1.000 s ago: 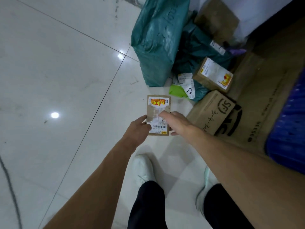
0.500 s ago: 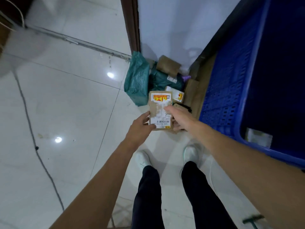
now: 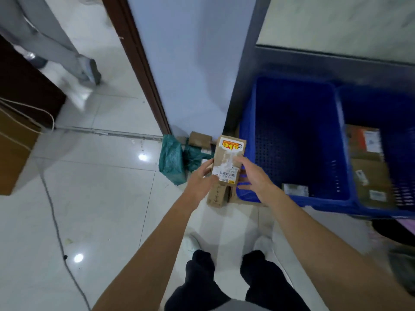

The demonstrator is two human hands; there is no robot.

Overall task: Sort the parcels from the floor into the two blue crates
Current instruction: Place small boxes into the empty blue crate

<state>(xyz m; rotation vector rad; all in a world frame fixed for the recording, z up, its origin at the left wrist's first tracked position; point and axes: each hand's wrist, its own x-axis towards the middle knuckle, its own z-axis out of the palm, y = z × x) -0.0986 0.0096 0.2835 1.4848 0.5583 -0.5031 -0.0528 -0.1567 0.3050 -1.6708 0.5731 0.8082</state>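
I hold a small brown cardboard parcel (image 3: 227, 153) with a yellow-red sticker and a white barcode label. My left hand (image 3: 201, 179) grips its left edge and my right hand (image 3: 252, 175) grips its right side. It hangs beside the near-left corner of the left blue crate (image 3: 249, 131), which holds one small flat parcel (image 3: 295, 190). The right blue crate (image 3: 402, 153) contains several cardboard boxes. On the floor below and beyond lie a green bag parcel (image 3: 171, 161), a second green bag (image 3: 195, 156), a brown box (image 3: 199, 139) and a carton (image 3: 216, 195).
Another person's legs (image 3: 67, 52) stand at the upper left near a dark cabinet (image 3: 24, 86). A cable (image 3: 54, 212) runs across the white tiles. A brown door frame (image 3: 139, 63) and a pale wall rise behind the parcels. My feet are below the hands.
My view has risen and swung right, away from the floor pile, so both crates now show. The parcel stays in both hands and now sits by the left crate's corner.
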